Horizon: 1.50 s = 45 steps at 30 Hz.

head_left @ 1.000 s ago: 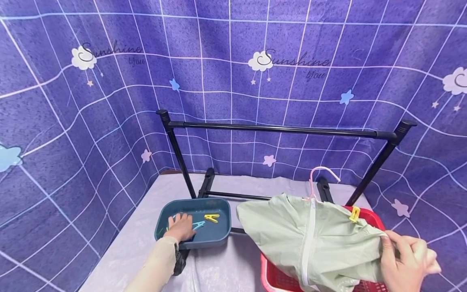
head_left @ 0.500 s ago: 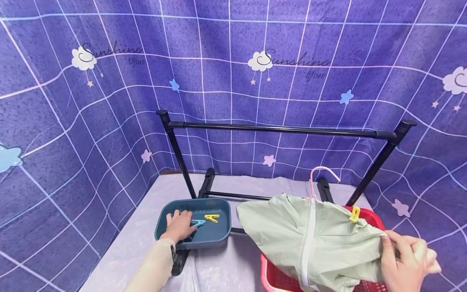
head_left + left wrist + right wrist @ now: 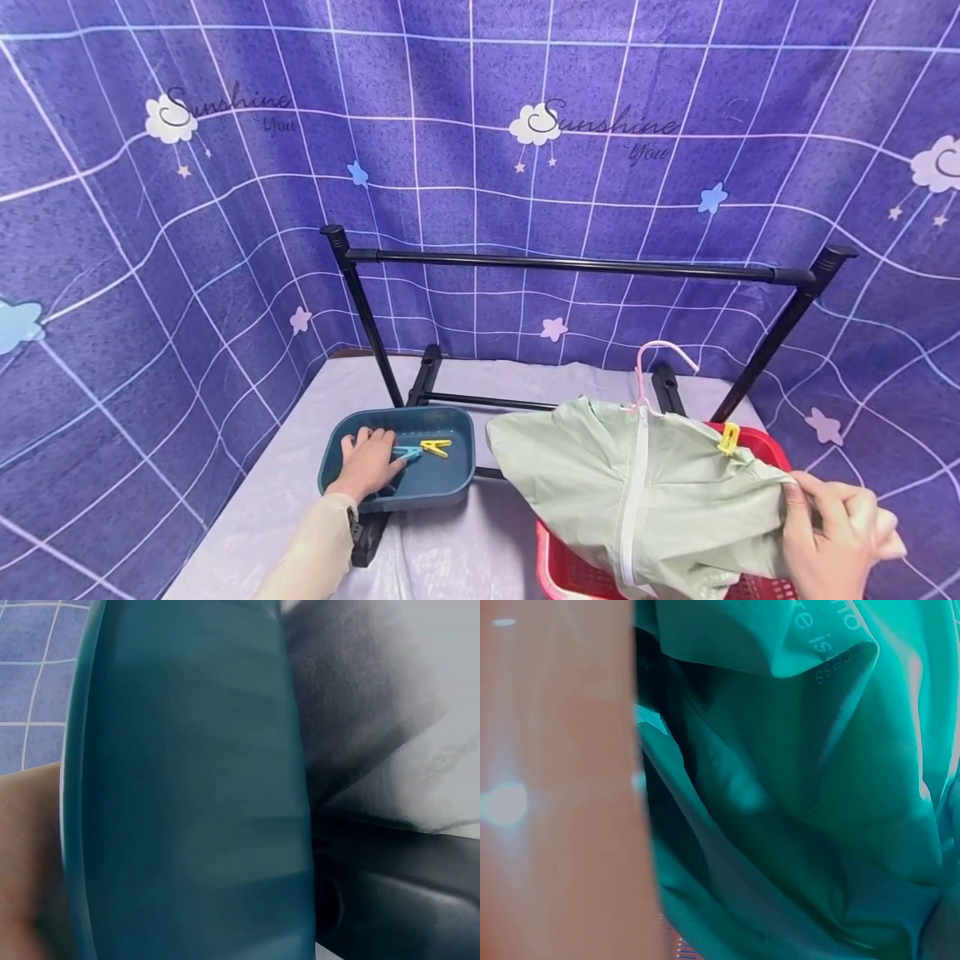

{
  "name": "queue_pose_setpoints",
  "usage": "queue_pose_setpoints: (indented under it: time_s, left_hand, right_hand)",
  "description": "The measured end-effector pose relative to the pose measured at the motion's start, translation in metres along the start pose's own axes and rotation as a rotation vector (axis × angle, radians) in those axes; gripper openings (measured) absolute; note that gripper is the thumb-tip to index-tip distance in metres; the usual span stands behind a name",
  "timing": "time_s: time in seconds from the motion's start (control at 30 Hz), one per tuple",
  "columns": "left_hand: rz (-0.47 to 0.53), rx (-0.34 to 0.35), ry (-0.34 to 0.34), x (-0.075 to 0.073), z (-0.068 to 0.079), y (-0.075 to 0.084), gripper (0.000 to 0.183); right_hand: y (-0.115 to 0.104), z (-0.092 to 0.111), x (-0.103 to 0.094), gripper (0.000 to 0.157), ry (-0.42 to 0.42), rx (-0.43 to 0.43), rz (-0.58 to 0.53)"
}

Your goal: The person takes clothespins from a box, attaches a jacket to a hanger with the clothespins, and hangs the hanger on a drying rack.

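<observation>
A pale green zip-front jacket (image 3: 570, 475) hangs on a pink hanger (image 3: 641, 367), with a yellow clothespin (image 3: 728, 439) on its right shoulder. My right hand (image 3: 832, 525) pinches the jacket's right sleeve; its wrist view shows the green folds (image 3: 780, 787) close up. My left hand (image 3: 366, 462) reaches down into a dark teal basin (image 3: 442, 486), fingers bent and fingertips partly hidden. Beside its thumb and forefinger is a blue clothespin (image 3: 407, 452); I cannot tell whether they grip it. Another yellow clothespin (image 3: 435, 447) lies just right of that.
A black garment rack (image 3: 555, 264) stands on the cloth-covered table (image 3: 450, 550), its crossbar behind the jacket. A red basket (image 3: 551, 575) sits under the jacket. Behind hangs a purple gridded curtain (image 3: 465, 192). In the left wrist view the basin wall (image 3: 187, 780) fills most of the picture.
My left hand has shifted slightly within the basin, and the blue clothespin has moved a little away from me, up to the yellow one. The right hand and jacket stay put.
</observation>
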State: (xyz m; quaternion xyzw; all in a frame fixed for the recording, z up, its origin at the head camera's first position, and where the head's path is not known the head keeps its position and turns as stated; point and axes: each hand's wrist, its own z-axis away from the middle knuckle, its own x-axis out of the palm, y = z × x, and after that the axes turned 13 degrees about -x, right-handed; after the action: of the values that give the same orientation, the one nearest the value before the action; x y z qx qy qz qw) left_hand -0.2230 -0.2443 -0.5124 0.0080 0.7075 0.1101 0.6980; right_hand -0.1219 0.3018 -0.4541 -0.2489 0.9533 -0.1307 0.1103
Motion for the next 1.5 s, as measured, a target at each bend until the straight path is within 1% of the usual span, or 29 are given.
queue_pose_setpoints:
  time_s: [0.13, 0.37, 0.5, 0.77, 0.87, 1.1, 1.5]
  left_hand:
    - [0.009, 0.017, 0.030, 0.000, 0.002, 0.002, 0.032]
    - [0.022, 0.051, 0.106, 0.000, 0.002, 0.002, 0.029]
    - [0.028, 0.059, 0.128, 0.000, 0.003, 0.003, 0.030]
    - [0.033, 0.077, 0.156, -0.003, 0.004, 0.007, 0.033]
    - [0.036, 0.084, 0.170, -0.003, 0.004, 0.008, 0.034]
    - [0.047, 0.117, 0.223, -0.003, 0.006, 0.008, 0.034]
    - [0.118, 0.183, 0.266, -0.016, 0.013, 0.021, 0.033]
  right_hand:
    - [0.000, 0.000, 0.000, 0.058, -0.006, 0.004, 0.003]
    - [0.000, 0.000, 0.001, 0.053, -0.013, 0.017, 0.001]
    - [0.001, 0.001, 0.001, 0.052, -0.010, 0.017, 0.003]
    - [-0.001, 0.000, 0.001, 0.045, -0.017, 0.037, 0.005]
    - [-0.002, 0.000, 0.000, 0.047, -0.012, 0.034, 0.003]
    - [0.000, 0.001, 0.001, 0.060, -0.002, 0.007, 0.012]
    - [-0.002, 0.000, 0.001, 0.057, -0.012, 0.011, 0.011]
